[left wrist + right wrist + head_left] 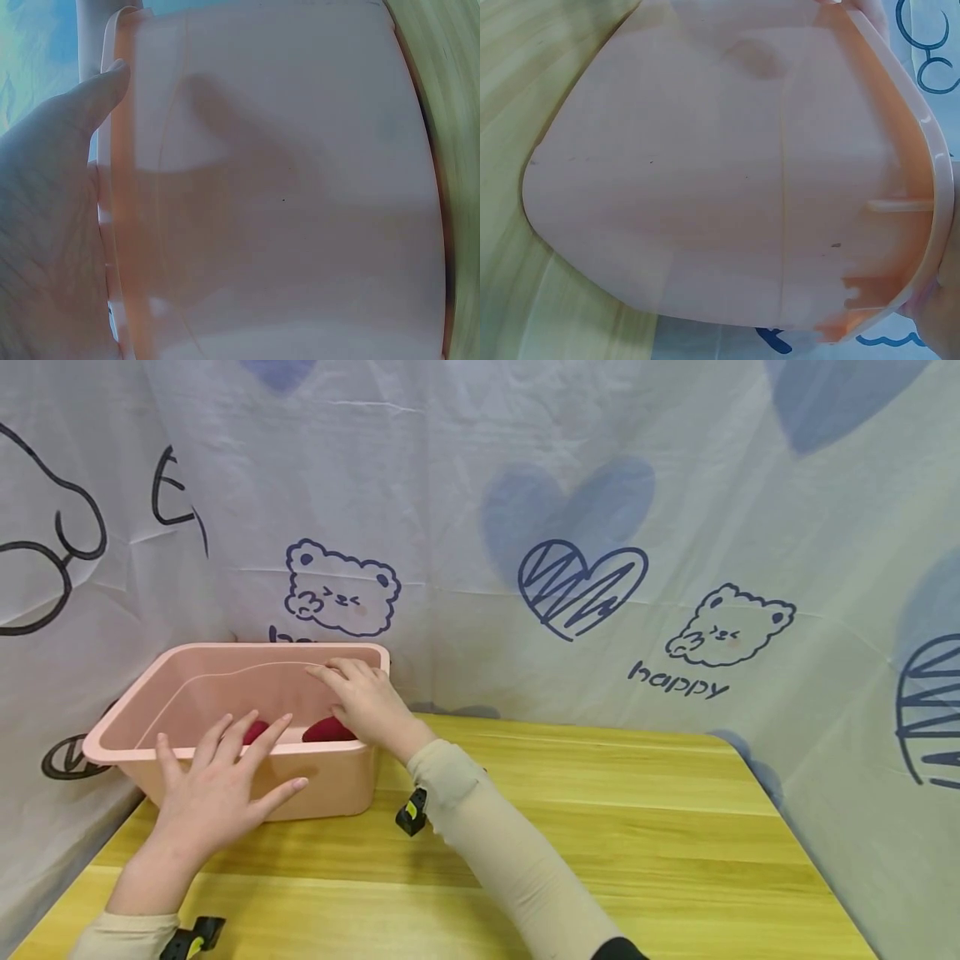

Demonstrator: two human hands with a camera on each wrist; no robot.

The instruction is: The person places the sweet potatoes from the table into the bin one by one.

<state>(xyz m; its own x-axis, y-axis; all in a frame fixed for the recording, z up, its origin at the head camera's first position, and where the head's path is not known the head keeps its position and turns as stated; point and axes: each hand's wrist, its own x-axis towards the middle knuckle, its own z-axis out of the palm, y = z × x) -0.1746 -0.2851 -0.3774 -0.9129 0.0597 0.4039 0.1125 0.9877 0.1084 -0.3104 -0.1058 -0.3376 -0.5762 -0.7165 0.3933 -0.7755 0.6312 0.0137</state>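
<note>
A pink plastic bin [322, 781] stands at the left end of the table, with two dark red things, one of them a rounded red object [324, 730], lying on its floor. What they are is hidden by the wall and hands. My left hand [213, 785] is at the front rim with fingers spread over the opening; in the left wrist view, its thumb [109, 86] lies right at the rim. My right hand [367, 702] reaches across the bin's right front corner, its fingers bent slightly over the inside, nothing visible between them.
The wood-grain table [615, 827] extends to the right of the bin. A pale printed curtain [450, 527] with hearts and bears hangs close behind the bin and along its left side. Black straps [411, 814] sit at both wrists.
</note>
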